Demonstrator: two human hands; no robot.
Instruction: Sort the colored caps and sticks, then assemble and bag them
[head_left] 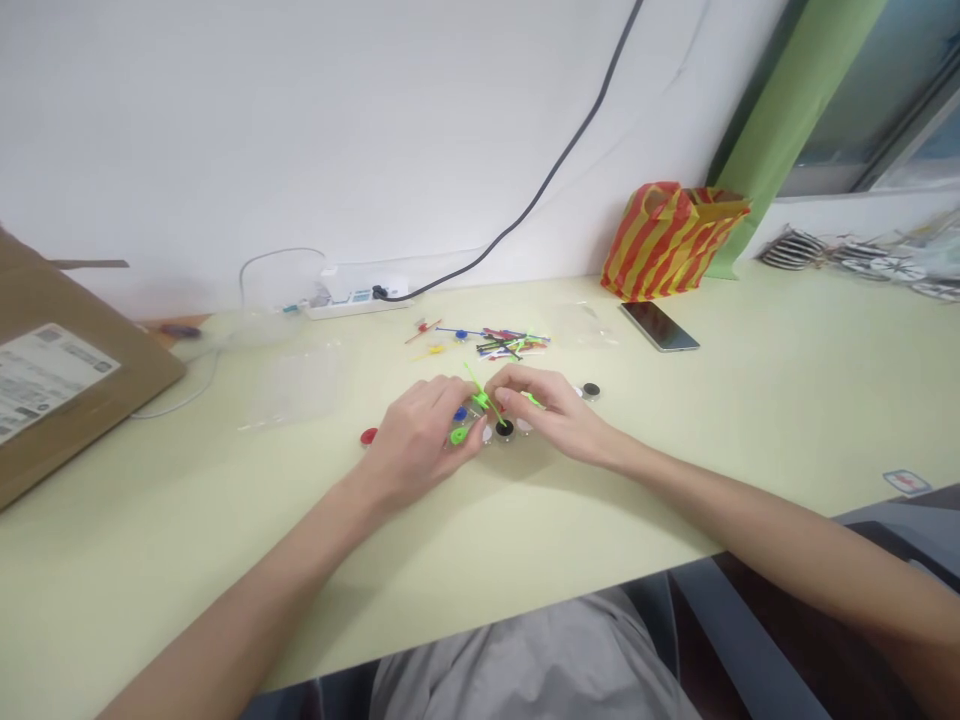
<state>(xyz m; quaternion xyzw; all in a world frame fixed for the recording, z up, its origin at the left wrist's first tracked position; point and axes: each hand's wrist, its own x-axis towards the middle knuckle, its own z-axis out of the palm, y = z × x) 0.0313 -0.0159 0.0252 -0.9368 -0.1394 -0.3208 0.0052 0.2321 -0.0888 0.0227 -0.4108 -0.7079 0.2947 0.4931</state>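
Note:
My left hand [424, 430] is closed, fingertips at a small bright green plastic piece [481, 399] with a thin stick through it. My right hand [551, 410] meets it from the other side, thumb and index finger bent together at the stick. Exactly where each fingertip grips is too small to make out. Below the fingers are a black round cap [504, 429], a green round piece [459, 436] and a blue one [460, 413]. A red disc [369, 437] lies left of my left hand, another black disc [591, 391] beyond my right.
Behind my hands lies a pile of coloured plastic sticks [514, 344]. A phone [660, 326] and a striped bag [671, 240] are at the right. A power strip [356, 300] lies by the wall, a cardboard box [67, 370] at the left, and clear plastic bags [292, 385] nearby.

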